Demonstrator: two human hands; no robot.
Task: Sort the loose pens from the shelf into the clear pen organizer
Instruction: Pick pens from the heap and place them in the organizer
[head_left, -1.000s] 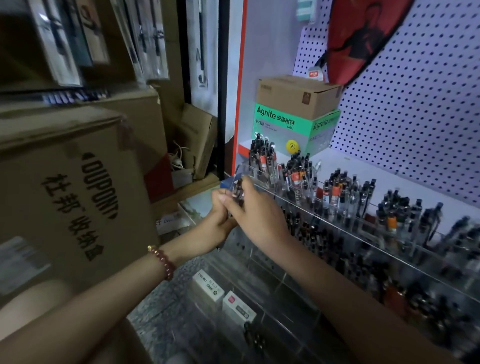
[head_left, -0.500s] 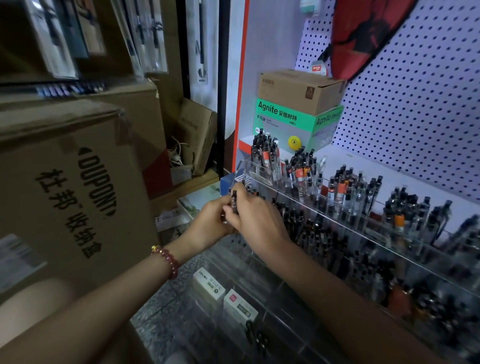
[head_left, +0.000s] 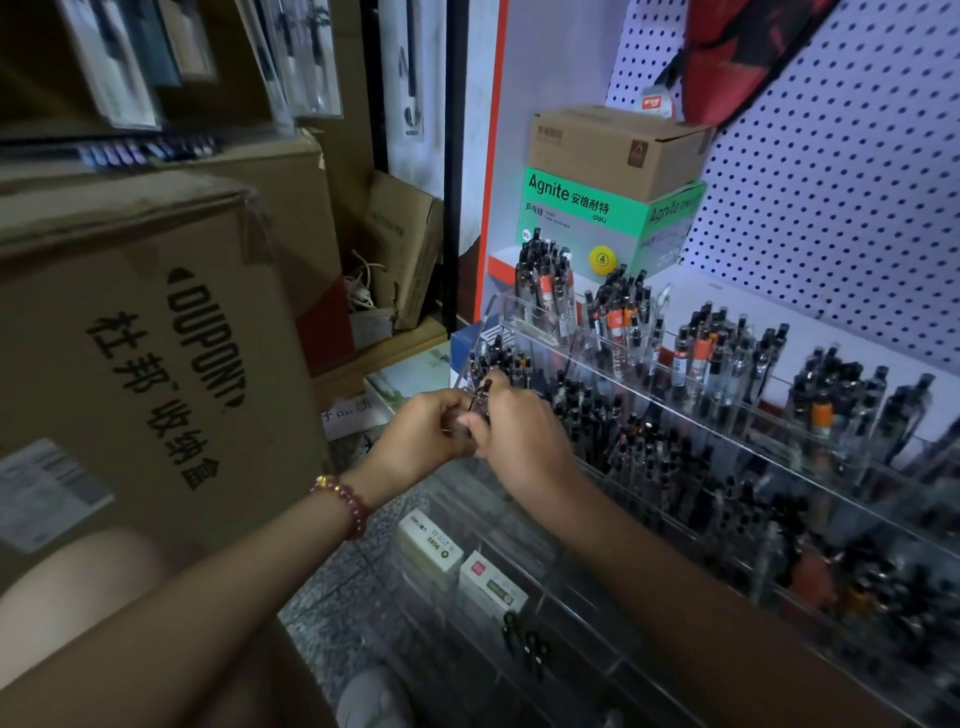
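Observation:
A clear tiered pen organizer stands on the white shelf, its compartments packed with several upright black pens. My left hand and my right hand meet at the organizer's left end, in front of the middle tier. Together they hold a small bunch of dark pens, tips pointing up between the fingers. My right hand's fingers curl over the bunch from the right; my left hand grips it from below. How many pens are in the bunch is hidden by the fingers.
Large cardboard boxes fill the left side. A green and brown carton sits at the shelf's back against the pegboard. Two small white boxes lie in the organizer's low front tier. My knee shows at lower left.
Both hands have dropped slightly and drawn back from the organizer's top left corner toward the middle tier, still holding the pens together.

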